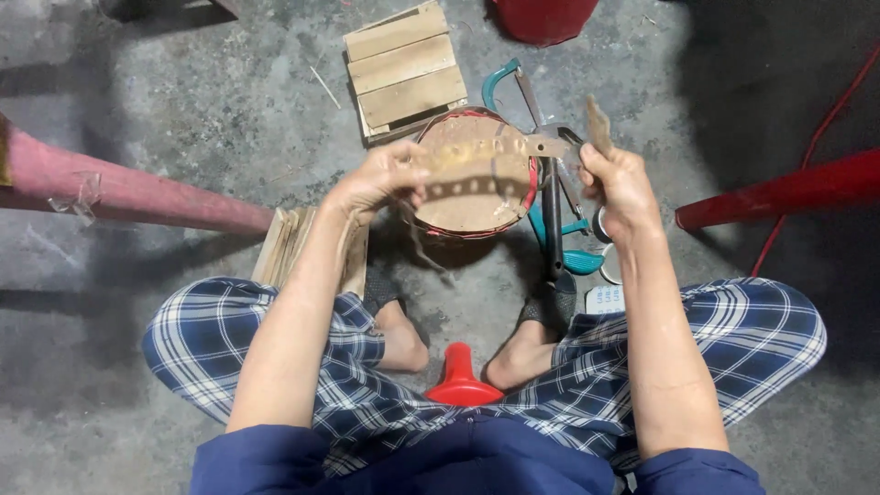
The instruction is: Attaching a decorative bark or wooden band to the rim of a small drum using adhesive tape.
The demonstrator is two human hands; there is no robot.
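Viewpoint: looking down at a seated person's own two bare arms, with knees apart in blue checked trousers.
Left hand (380, 179): fingers curled closed, pinching one end of a thin brown perforated strip (486, 160).
Right hand (621, 188): closed in a grip on the strip's other end, which sticks up above the fingers.
Strip: stretched level between the two hands, held in the air above a round drum-like frame (477, 206); a row of small holes runs along it.
Round frame: lies flat on the concrete floor (183, 101) just beyond the feet, with a red rim and a tan face.
Tools: a teal-handled saw (509, 78) and dark pliers (553, 229) lie just beside the frame, on its right.
Wood: a small slatted board (403, 69) lies beyond the frame; another wooden piece (284, 243) sits under the left forearm.
Between the feet: a red funnel-shaped object (458, 378).
Sides: a pink leg-like pole (137, 192) at left, a red one (788, 188) at right.
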